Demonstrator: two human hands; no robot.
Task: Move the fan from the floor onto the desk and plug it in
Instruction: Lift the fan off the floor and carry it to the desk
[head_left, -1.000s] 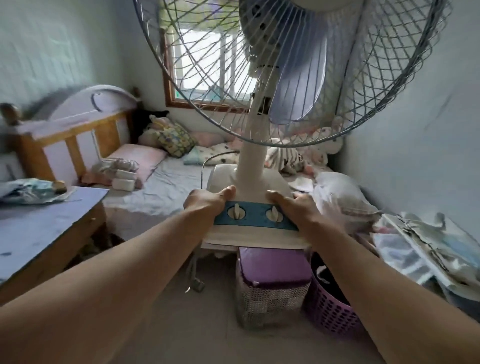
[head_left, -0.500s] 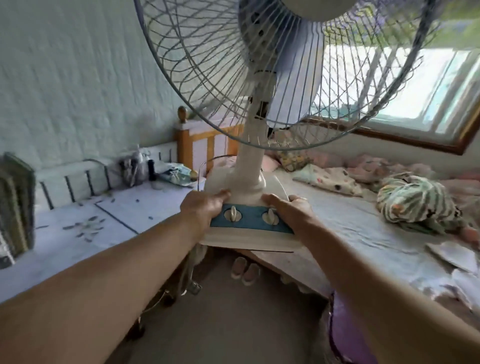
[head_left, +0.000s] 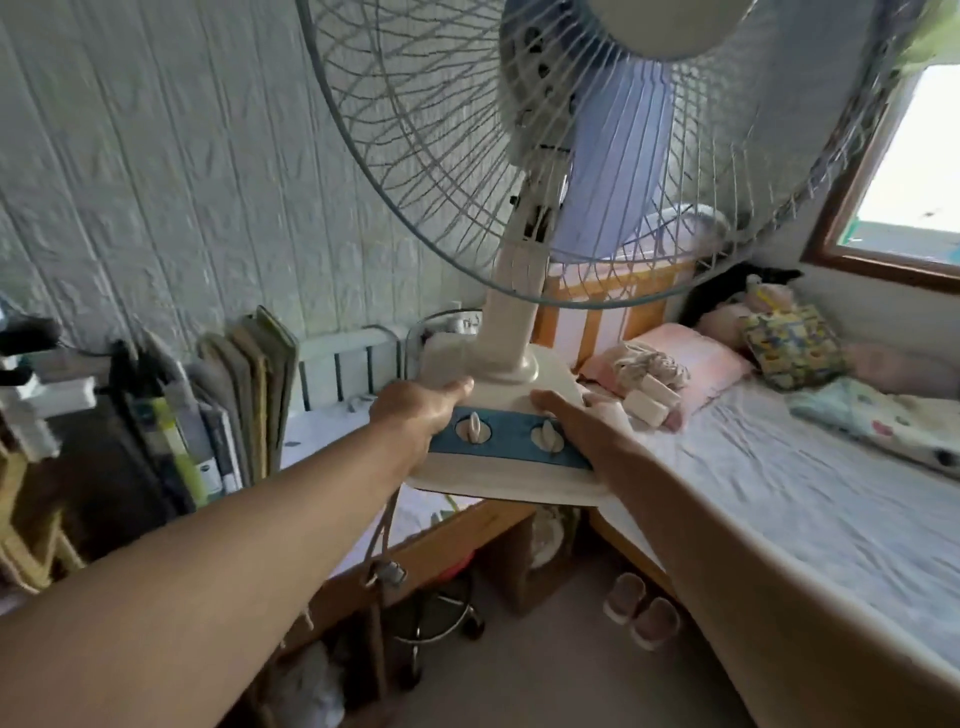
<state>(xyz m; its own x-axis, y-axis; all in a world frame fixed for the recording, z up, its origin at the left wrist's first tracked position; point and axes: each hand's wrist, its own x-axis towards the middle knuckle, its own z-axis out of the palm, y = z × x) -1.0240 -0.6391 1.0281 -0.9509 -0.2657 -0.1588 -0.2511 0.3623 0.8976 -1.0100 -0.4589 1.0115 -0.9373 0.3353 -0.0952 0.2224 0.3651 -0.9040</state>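
Note:
I hold a white table fan (head_left: 511, 322) in the air in front of me, its wire cage filling the top of the view. Its cream base (head_left: 506, 470) has a blue panel with two knobs. My left hand (head_left: 415, 410) grips the base's left edge, thumb on top. My right hand (head_left: 576, 421) grips the right edge. The fan's cord (head_left: 382, 540) hangs down from the base, its plug (head_left: 387, 571) dangling. The base hovers over the near right corner of the wooden desk (head_left: 431, 545), whose top is covered with a white sheet.
Upright books and folders (head_left: 244, 400) stand at the desk's back left. A bed (head_left: 779, 493) with pillows lies to the right, slippers (head_left: 641, 610) on the floor beside it. A stool (head_left: 441, 613) sits under the desk. A window (head_left: 914, 171) is at upper right.
The view has swung left with the fan in both hands: from facing the bed and window to facing the desk by the wall. Both hands hold the base as before.

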